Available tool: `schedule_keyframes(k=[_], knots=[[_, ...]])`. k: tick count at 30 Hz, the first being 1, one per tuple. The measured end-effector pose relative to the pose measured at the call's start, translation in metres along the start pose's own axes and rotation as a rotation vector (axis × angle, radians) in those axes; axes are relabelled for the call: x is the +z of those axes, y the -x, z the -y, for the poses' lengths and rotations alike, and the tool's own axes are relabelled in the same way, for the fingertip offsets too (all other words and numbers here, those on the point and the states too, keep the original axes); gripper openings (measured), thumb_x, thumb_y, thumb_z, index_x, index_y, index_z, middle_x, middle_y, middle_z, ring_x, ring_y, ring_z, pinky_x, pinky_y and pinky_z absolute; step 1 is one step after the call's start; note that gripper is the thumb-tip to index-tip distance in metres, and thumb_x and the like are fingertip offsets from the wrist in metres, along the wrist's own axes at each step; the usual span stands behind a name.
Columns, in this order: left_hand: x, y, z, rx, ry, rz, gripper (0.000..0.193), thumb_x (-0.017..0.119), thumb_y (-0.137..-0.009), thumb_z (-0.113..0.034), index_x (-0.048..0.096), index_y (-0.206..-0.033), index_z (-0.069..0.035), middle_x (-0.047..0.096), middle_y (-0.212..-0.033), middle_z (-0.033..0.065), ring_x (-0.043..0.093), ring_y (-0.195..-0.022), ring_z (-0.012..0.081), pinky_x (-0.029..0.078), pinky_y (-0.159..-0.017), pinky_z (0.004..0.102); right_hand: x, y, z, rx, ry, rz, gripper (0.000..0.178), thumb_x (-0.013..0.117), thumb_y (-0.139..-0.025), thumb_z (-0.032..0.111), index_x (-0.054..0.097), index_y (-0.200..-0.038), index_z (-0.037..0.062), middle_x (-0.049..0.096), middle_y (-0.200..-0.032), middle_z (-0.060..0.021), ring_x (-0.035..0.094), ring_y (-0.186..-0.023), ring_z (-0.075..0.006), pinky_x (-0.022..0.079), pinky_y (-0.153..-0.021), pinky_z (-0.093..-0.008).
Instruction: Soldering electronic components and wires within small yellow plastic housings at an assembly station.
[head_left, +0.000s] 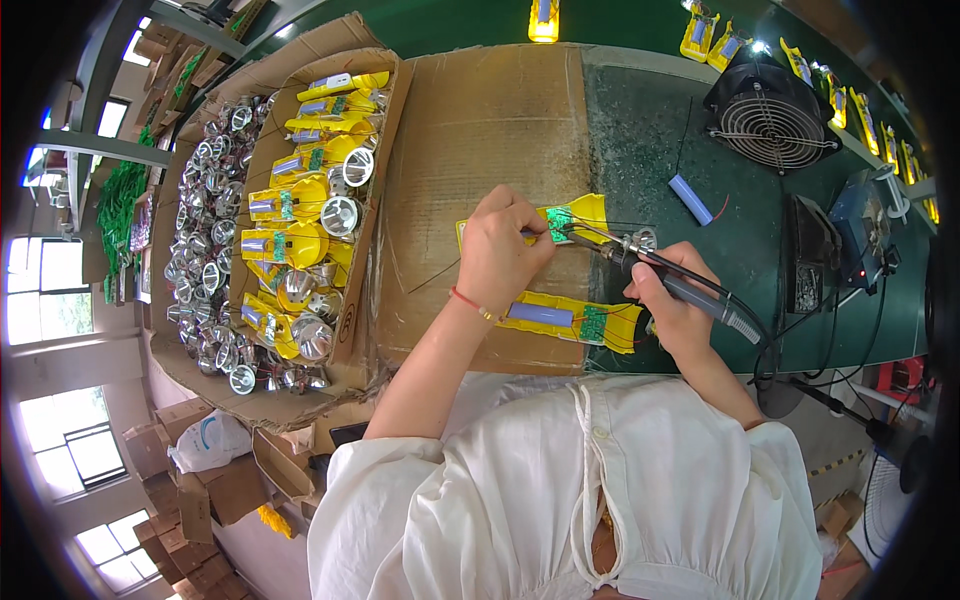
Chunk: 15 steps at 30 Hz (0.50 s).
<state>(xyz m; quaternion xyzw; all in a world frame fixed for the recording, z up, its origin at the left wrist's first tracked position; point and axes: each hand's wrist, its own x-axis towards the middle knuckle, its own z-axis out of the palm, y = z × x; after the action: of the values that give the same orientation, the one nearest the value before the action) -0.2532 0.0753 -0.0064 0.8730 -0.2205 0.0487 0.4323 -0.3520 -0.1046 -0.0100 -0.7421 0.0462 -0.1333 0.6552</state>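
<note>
My left hand [505, 240] is closed in a pinch over a yellow lamp housing [592, 210] that carries a green circuit board [560, 222]. A thin wire [436, 276] sticks out from behind that hand; its fingers hide most of what they pinch. My right hand [680, 305] is wrapped round a soldering iron [695, 294], its metal tip reaching left to the board. Behind the tip sits a small silver reflector [645, 238]. Nearer me lies a second yellow housing [625, 328] with a purple battery cell [541, 314] and a board.
A carton [392, 130] at the left holds yellow housings and many silver reflectors. Cardboard [480, 110] covers part of the green bench. A loose purple cell [690, 199], a black fan [770, 125] and a blue soldering station [858, 230] stand at the right, with cables trailing below.
</note>
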Motion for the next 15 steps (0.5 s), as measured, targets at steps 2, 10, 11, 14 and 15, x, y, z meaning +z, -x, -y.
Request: schedule_keyframes(k=[2, 10, 11, 14, 15], knots=[[0.001, 0.000, 0.000, 0.001, 0.007, 0.002, 0.007, 0.065, -0.057, 0.001, 0.059, -0.061, -0.001, 0.053, -0.072, 0.0097, 0.054, -0.067, 0.0243, 0.045, -0.059, 0.0326, 0.000, 0.001, 0.002, -0.025, 0.021, -0.027, 0.012, 0.058, -0.081, 0.007, 0.050, -0.081, -0.0012, 0.058, -0.064, -0.0072, 0.058, -0.055, -0.0108, 0.045, -0.050, -0.0201], [-0.001, 0.001, 0.001, -0.006, 0.002, 0.005, 0.007, 0.065, -0.057, 0.001, 0.060, -0.061, -0.001, 0.053, -0.072, 0.0096, 0.054, -0.066, 0.0242, 0.045, -0.059, 0.0323, -0.005, 0.009, 0.004, 0.014, -0.150, -0.094, 0.012, 0.060, -0.079, 0.005, 0.050, -0.081, -0.0028, 0.058, -0.068, -0.0091, 0.059, -0.058, -0.0117, 0.048, -0.052, -0.0217], [-0.001, 0.001, 0.003, 0.016, -0.030, 0.003, 0.007, 0.065, -0.059, 0.000, 0.060, -0.063, 0.000, 0.054, -0.072, 0.0089, 0.055, -0.064, 0.0221, 0.046, -0.057, 0.0302, -0.006, 0.009, 0.004, 0.013, -0.150, -0.097, 0.012, 0.060, -0.079, 0.005, 0.050, -0.081, -0.0028, 0.058, -0.068, -0.0091, 0.059, -0.058, -0.0117, 0.048, -0.052, -0.0217], [-0.001, 0.001, 0.002, 0.037, -0.062, 0.002, 0.006, 0.065, -0.060, -0.001, 0.060, -0.064, 0.000, 0.054, -0.072, 0.0083, 0.056, -0.063, 0.0202, 0.047, -0.057, 0.0279, -0.013, 0.012, 0.004, -0.001, -0.159, -0.146, 0.009, 0.055, -0.081, 0.003, 0.047, -0.083, -0.0015, 0.053, -0.061, -0.0081, 0.054, -0.053, -0.0140, 0.046, -0.051, -0.0252], [0.000, -0.001, 0.001, 0.037, -0.056, 0.009, 0.006, 0.064, -0.060, -0.001, 0.060, -0.064, 0.000, 0.055, -0.072, 0.0083, 0.056, -0.063, 0.0203, 0.047, -0.057, 0.0278, -0.019, 0.014, 0.003, -0.014, -0.179, -0.169, 0.009, 0.055, -0.081, 0.003, 0.047, -0.084, -0.0014, 0.053, -0.061, -0.0085, 0.053, -0.052, -0.0141, 0.046, -0.052, -0.0262]])
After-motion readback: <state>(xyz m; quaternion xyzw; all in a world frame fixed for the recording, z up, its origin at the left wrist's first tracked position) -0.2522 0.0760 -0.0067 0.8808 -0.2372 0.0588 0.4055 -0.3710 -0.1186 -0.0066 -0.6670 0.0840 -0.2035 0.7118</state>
